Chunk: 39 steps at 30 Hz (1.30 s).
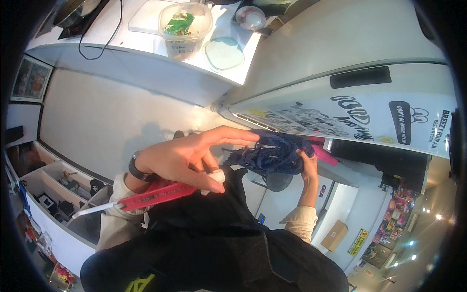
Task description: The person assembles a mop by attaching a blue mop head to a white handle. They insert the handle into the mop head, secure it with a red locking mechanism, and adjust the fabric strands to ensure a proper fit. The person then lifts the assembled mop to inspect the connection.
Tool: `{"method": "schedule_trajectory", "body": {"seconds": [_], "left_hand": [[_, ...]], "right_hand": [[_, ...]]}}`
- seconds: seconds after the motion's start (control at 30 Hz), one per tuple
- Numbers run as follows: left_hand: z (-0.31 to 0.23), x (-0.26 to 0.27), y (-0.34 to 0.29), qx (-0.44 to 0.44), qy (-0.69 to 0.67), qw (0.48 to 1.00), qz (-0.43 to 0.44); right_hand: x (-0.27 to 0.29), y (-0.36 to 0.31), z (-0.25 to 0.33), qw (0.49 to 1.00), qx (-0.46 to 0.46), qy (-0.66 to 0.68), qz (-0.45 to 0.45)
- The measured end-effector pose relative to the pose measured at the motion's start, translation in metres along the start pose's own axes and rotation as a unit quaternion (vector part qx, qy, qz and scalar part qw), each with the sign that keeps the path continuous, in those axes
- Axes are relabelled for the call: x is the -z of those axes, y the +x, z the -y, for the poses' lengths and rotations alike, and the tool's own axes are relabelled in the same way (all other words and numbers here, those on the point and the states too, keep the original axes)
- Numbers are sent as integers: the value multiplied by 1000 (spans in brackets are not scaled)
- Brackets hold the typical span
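A bunched dark blue cloth (pixel 275 152), loose and stringy like a net or knit, hangs in front of me. My right hand (pixel 308 168) grips its right edge between thumb and fingers. My left hand (pixel 182 155), with a dark wristband, reaches its extended index finger to the cloth's upper left side. Between that hand's thumb and other fingers is a long red-and-white handle-like tool (pixel 158 195); its thin white end points back past my left wrist. What kind of tool it is, I cannot make out.
At the right stands a white cabinet or fridge (pixel 311 109) covered with stickers. Ahead, a white counter (pixel 141 65) holds a clear tub (pixel 182 46) with green leaves and a pale lid (pixel 224 53). A grey round container (pixel 278 181) sits below the cloth. Divided drawers (pixel 63 185) lie left.
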State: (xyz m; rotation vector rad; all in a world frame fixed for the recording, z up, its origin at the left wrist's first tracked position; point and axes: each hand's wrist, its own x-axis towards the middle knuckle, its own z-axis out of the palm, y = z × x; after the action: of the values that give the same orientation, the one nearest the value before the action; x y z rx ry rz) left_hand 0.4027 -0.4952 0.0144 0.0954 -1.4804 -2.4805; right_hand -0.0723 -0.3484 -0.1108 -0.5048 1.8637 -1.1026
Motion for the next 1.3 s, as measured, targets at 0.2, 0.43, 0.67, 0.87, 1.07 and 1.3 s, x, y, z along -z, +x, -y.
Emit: {"method": "schedule_trajectory", "body": {"seconds": [0.2,0.43,0.67,0.87,1.07,1.3], "left_hand": [[14,0,-4,-89,47,995,8],[-11,-7,41,31,173,980,89],[46,-72,110,39,-22,983,176],[35,-89,125,-191,326,917,-129],[36,-89,109,-260,375,849,-266],[61,-84,93,-220,272,899,-262]], "right_hand": [[1,-18,-35,998,5,-50,-33],[-2,-71,47,997,70,39,8],[2,-128,111,974,187,108,75],[-26,-139,140,952,245,117,140],[-65,-128,174,931,240,50,270],[-107,-123,205,942,162,23,292]]}}
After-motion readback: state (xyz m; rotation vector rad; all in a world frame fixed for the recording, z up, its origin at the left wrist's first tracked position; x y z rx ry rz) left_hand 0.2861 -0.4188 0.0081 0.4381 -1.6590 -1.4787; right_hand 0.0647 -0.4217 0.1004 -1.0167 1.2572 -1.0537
